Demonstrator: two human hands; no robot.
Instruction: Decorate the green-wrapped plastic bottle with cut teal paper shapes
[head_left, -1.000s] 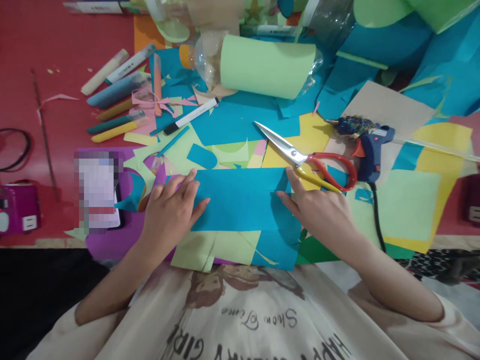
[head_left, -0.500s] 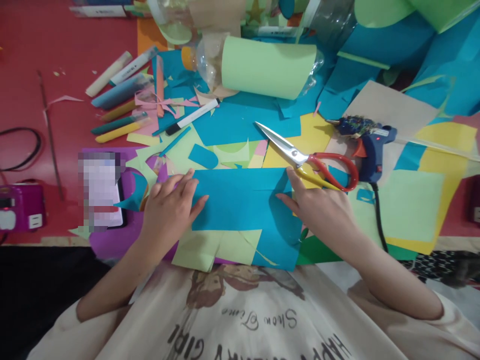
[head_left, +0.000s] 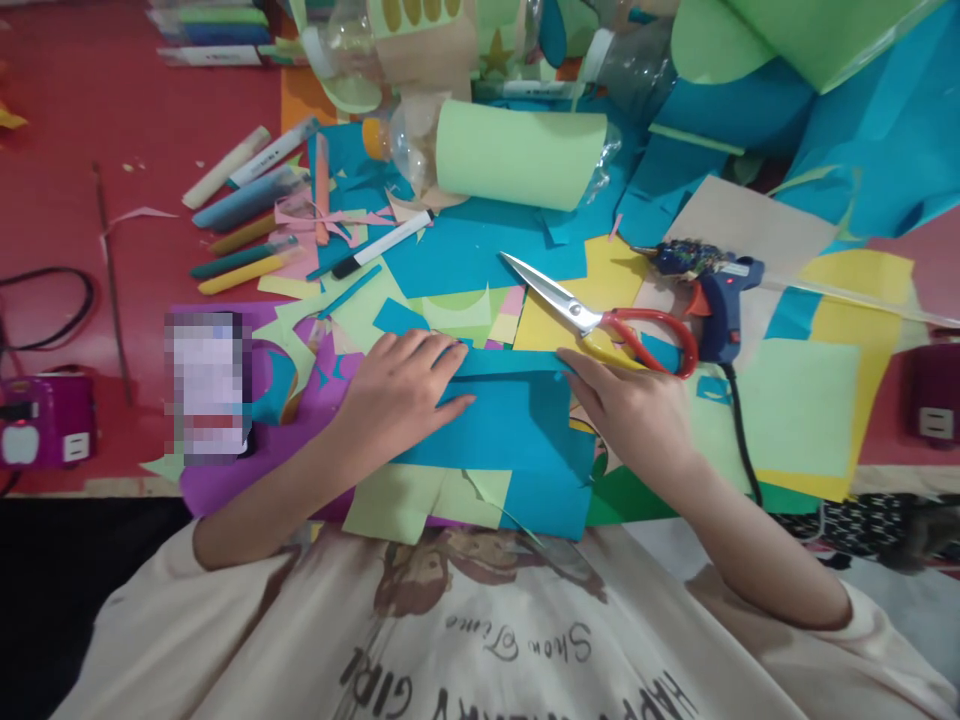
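Note:
A sheet of blue paper (head_left: 510,425) lies in front of me, with a narrow strip along its far edge folded over toward me. My left hand (head_left: 409,385) rests on the far left part of the sheet. Its fingers press on the fold and its thumb is held apart. At the right end of the strip, my right hand (head_left: 634,400) pinches the paper between thumb and forefinger. Scissors (head_left: 577,315) with red and yellow handles lie just beyond the right hand, blades pointing away to the left.
A glue gun (head_left: 724,300) lies at right, its cord running toward me. Behind are a bottle wrapped in green paper (head_left: 521,155) and a marker (head_left: 382,245). Several more markers (head_left: 247,200) and a phone (head_left: 208,385) are at left. Paper scraps surround the sheet.
My left hand has moved right along the sheet's far edge. That edge, flat before, now shows a raised folded strip. My right hand has closed on its right end.

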